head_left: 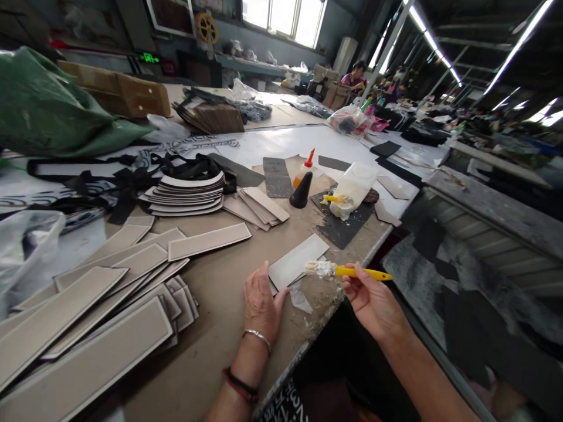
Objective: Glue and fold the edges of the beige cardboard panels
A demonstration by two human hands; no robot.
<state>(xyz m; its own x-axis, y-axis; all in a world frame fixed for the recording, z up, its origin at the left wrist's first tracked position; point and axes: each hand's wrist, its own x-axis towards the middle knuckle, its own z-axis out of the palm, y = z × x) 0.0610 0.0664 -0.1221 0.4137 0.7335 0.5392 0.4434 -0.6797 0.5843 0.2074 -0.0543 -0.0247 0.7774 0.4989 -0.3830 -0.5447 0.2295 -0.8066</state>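
My right hand [373, 302] grips a yellow-handled brush [363, 273], its bristles thick with white paste and held at the right edge of a pale rectangular panel [299, 259]. That panel lies on the brown table top near its front edge. With fingers along its left end and the thumb at the lower edge, my left hand [264, 302] holds the panel. A small translucent scrap [301, 300] lies just below it. Farther back, a cloudy plastic container [355, 184] smeared with paste lies tilted on a dark sheet [343, 225], a yellow handle showing at its mouth.
Overlapping beige strips [101, 346] spread over the left of the table, with a stack of curved pieces [185, 196] behind them. A black cone [301, 190] stands before a red-tipped bottle [307, 167]. A green cover [57, 111] bulges at far left. Other people work in the background.
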